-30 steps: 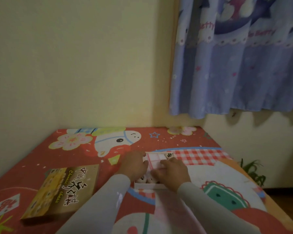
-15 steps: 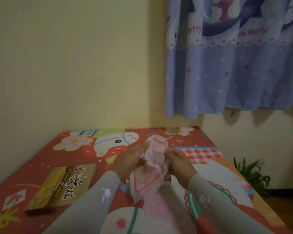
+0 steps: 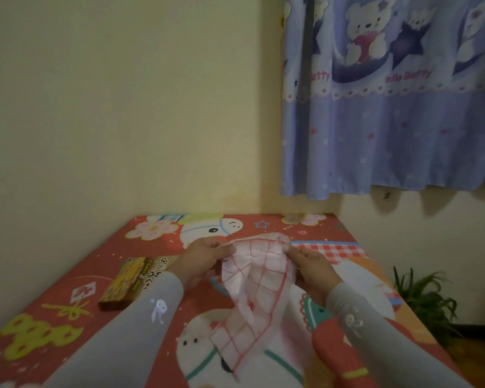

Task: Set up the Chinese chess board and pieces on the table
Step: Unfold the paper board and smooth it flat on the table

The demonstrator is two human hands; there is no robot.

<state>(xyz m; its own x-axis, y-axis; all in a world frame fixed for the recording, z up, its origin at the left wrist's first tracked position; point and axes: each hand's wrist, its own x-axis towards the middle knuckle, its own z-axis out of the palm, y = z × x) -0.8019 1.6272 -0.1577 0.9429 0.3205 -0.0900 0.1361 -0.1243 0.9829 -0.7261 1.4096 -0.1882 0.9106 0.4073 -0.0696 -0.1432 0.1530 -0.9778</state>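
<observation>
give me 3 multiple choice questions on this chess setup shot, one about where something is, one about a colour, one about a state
1. Where is the chess box lid lying?
A. on the table, to the left of the left hand
B. on the floor by the plant
C. under the curtain, against the wall

2. What colour are the grid lines on the paper board?
A. black
B. red
C. green

3. What state is the paper board in?
A. lying flat and fully spread on the table
B. rolled up tight inside the box
C. held up off the table, part unfolded and creased

Answers:
1. A: the lid rests on the table, left of the left hand.
2. B: red lines cross the pale sheet.
3. C: the left hand and right hand each pinch a top edge, and the sheet hangs crumpled between them.
</observation>
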